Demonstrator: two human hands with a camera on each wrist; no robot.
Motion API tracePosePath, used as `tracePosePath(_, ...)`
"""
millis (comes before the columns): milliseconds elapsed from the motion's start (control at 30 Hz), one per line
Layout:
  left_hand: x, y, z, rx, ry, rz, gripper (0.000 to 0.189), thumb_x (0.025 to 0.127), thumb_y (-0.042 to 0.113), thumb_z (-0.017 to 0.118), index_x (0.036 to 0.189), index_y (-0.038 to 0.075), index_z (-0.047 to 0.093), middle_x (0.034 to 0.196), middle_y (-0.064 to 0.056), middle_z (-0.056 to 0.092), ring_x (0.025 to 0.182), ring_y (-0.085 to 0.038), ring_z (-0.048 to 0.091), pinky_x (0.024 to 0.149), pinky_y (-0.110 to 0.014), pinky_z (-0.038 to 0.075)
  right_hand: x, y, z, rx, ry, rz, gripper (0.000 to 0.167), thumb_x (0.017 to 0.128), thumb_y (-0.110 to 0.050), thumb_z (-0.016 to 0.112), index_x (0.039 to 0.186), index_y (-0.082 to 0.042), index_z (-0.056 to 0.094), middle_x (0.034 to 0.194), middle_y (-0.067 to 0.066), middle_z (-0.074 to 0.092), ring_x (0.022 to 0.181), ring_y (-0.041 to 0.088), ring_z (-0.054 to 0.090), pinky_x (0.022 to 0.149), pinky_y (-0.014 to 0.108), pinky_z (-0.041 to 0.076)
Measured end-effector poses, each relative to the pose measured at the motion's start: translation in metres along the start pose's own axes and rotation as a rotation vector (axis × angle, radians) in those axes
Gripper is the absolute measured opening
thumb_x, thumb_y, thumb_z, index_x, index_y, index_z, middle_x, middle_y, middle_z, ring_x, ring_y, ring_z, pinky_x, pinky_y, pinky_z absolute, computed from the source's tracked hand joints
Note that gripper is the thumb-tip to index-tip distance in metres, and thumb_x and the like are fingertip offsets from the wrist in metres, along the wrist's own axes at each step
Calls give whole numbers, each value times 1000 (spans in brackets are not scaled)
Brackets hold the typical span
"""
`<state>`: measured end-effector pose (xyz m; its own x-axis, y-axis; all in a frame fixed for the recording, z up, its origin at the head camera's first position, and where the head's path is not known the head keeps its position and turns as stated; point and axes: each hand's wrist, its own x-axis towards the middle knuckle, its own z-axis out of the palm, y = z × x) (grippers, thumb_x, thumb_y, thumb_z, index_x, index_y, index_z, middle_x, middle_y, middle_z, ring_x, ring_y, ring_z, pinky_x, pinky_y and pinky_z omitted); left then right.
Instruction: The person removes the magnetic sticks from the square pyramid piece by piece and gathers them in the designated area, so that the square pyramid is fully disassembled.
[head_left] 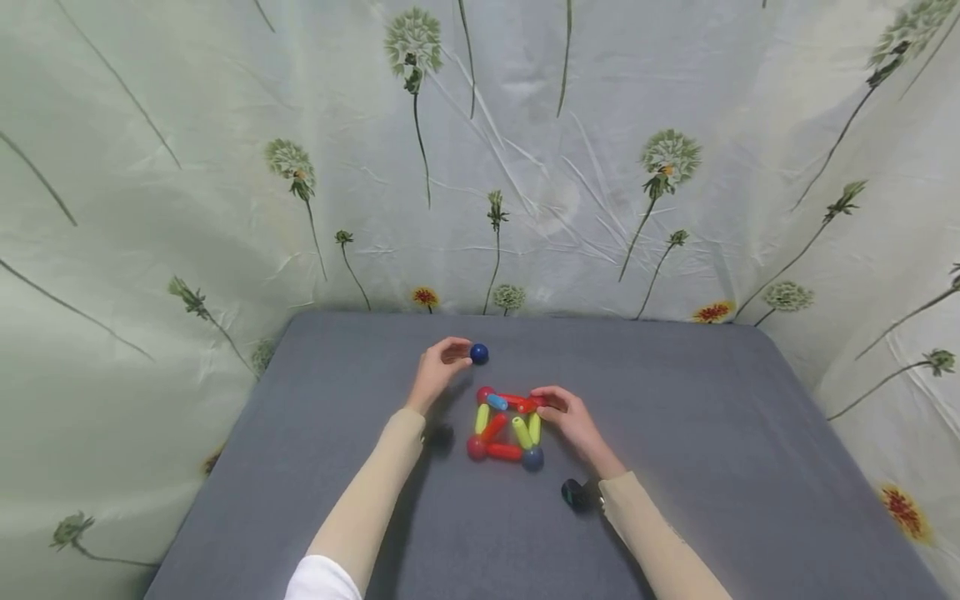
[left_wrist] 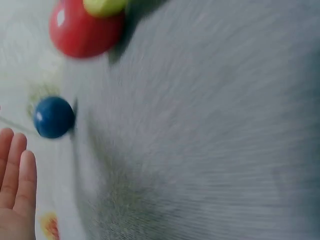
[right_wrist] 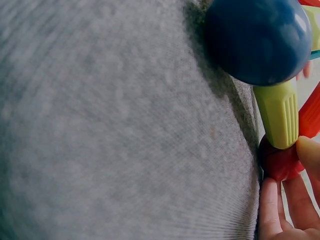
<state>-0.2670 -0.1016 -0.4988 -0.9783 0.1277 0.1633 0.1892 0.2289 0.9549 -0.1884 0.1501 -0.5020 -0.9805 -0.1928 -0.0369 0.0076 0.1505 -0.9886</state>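
Observation:
A square frame of magnetic rods and balls stands on the table. Its corners are a near-left red ball (head_left: 477,447), a near-right blue ball (head_left: 533,457), a far-left red ball (head_left: 486,395) and a far-right red ball (right_wrist: 281,161). Red rods (head_left: 504,452) and yellow-green rods (head_left: 482,419) join them; more rods, including a light blue rod (head_left: 497,402), rise from the corners. My right hand (head_left: 572,418) holds the far-right red ball between thumb and fingers. Beyond the frame, my left hand (head_left: 438,371) is beside a loose blue ball (head_left: 479,353), its fingers (left_wrist: 26,175) straight.
The grey table (head_left: 360,350) reaches back to a flower-printed curtain (head_left: 525,167). A black device (head_left: 575,495) is at the right wrist, and a dark blurred one (head_left: 438,437) at the left wrist.

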Motion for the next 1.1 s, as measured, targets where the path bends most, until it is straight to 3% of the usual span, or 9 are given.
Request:
tracePosePath(67,-9,3,2,-6,-69,30,25,86,-3,67,111,-4,65,109,-21,65,101,-29,62,88,-37,49,-4,-8,0,-3,-6,7,32,88,11,57,120,13,55,118,26,57,110,33,53,80,19,46)
tracePosePath(200,-25,-1,9,17,-268,82,24,88,-2,65,112,-3,66,110,-19,66,103,-30,62,88,-37,49,-7,-14,0,-6,-5,23,32,88,11,57,120,13,55,118,26,57,110,34,52,79,19,45)
tracePosePath(333,-38,-1,15,128,-384,110,27,88,2,66,114,5,68,113,-6,67,108,-21,59,94,-38,45,-8,-14,1,-13,-5,32,32,89,11,56,120,14,55,117,26,57,108,32,53,80,19,45)
tracePosePath(467,-44,-1,19,188,-380,144,28,85,2,70,111,13,69,109,2,67,105,-16,59,95,-40,43,-5,-9,-1,-7,-11,30,31,89,12,55,120,15,55,116,26,57,107,32,53,81,20,45)
tracePosePath(667,-45,-2,25,162,-365,229,23,82,-1,72,102,10,69,101,0,67,95,-17,61,89,-41,48,4,14,-3,17,-7,27,31,89,8,58,120,10,57,117,22,59,106,28,54,81,20,45)
tracePosePath(933,-43,0,26,246,-348,335,19,84,-1,69,100,10,68,100,1,65,92,-13,59,84,-33,48,6,19,-3,10,-16,-1,30,90,5,60,119,9,58,116,20,60,104,26,55,82,21,46)
tracePosePath(1100,-43,4,18,210,-313,317,18,86,1,68,103,7,69,100,-2,65,97,-17,60,88,-35,49,5,17,-3,-3,-16,-2,29,89,6,59,119,8,59,116,19,60,104,25,55,82,21,46)
